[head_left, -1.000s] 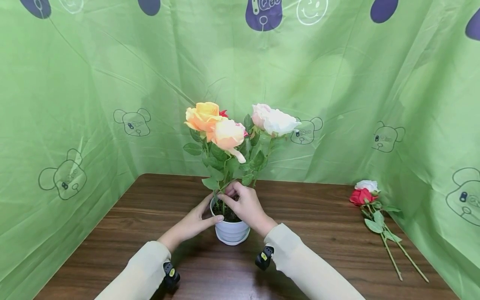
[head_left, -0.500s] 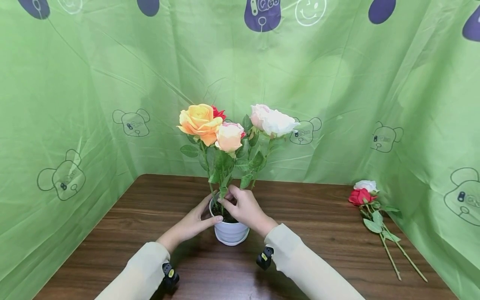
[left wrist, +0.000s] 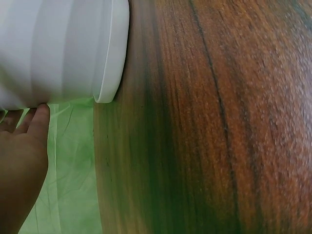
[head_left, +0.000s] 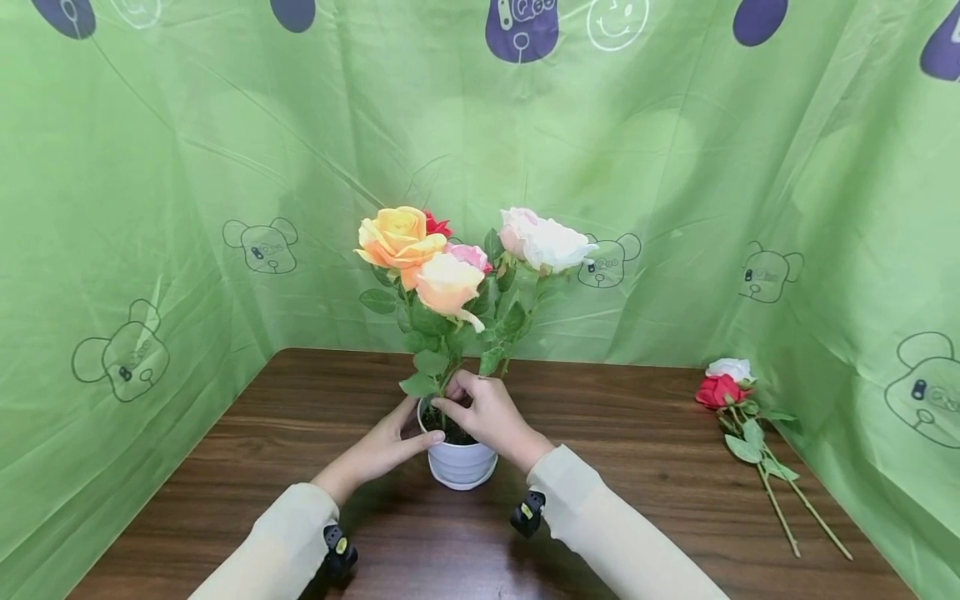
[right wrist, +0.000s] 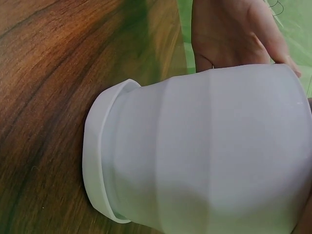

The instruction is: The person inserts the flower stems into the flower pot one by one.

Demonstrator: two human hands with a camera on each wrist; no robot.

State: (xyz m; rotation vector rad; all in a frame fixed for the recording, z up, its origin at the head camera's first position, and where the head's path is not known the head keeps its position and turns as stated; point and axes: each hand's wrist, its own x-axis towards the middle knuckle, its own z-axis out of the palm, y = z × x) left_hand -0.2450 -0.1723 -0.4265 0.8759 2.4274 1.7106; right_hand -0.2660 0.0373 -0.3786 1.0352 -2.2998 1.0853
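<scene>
A white ribbed pot [head_left: 462, 465] with dark soil stands on its saucer and holds several artificial roses. My left hand [head_left: 381, 450] grips the pot's left side, its thumb over the rim; the left wrist view shows its fingers against the wall. Above the soil, my right hand [head_left: 491, 414] pinches a green stem, apparently that of the peach rose [head_left: 450, 285]. Around it stand an orange rose [head_left: 400, 237], a pink rose [head_left: 471, 256], a partly hidden red rose [head_left: 437, 225], a pale pink rose [head_left: 517, 229] and a white rose [head_left: 558, 246]. The right fingertips are partly hidden.
On the right of the brown wooden table [head_left: 615, 467] lie a loose red rose [head_left: 720, 391] and a loose white rose [head_left: 729, 370], stems crossing toward the front right. A green printed curtain [head_left: 645, 150] encloses the back and sides.
The peach rose has turned and shifted, first upright and then leaning forward and down again. The orange rose has moved slightly left since a second ago. Both hands have stayed nearly in place.
</scene>
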